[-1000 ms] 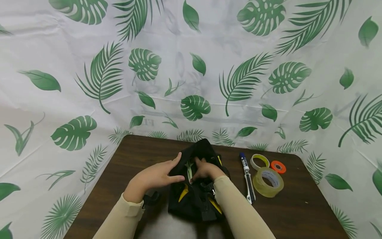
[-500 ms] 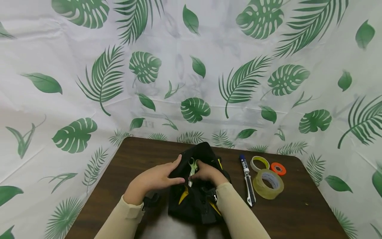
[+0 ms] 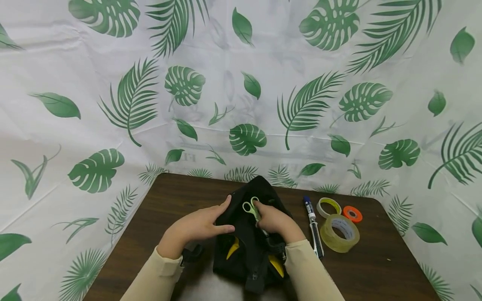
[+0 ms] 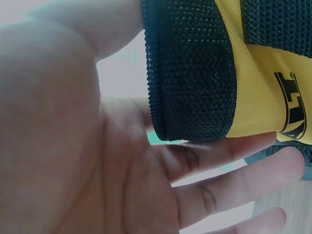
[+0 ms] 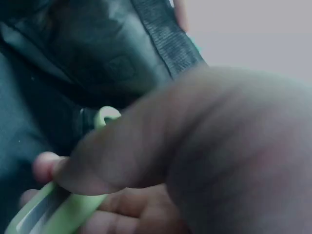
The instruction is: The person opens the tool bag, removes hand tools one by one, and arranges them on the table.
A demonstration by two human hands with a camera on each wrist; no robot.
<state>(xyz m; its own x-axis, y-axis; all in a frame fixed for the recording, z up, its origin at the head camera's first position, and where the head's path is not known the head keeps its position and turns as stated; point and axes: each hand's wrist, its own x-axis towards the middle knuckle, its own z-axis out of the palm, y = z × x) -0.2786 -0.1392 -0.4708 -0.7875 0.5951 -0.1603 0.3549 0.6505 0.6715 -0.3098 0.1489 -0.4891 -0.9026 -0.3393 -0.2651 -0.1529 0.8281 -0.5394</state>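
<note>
A black tool bag with yellow panels stands on the table, its mouth facing up. At its left rim, my left hand rests with thumb and index spread apart over the edge. In the left wrist view, the bag's black edging passes between the fingers, and the lower fingers lie straight along the yellow outside. Over the bag's mouth, my right hand grips light green scissors, finger loops up; in the right wrist view the thumb presses on their green handle. The blades are mostly hidden in the head view.
Right of the bag lie a blue-capped marker and a white utility knife. Beside them are a wide clear tape roll, a narrower roll and a small orange roll. A leaf-print sheet hangs behind the table.
My right hand has drawn the scissors up out of the bag's mouth and shifted a little right. The bag's front flap has moved slightly. My left hand stays at the rim.
</note>
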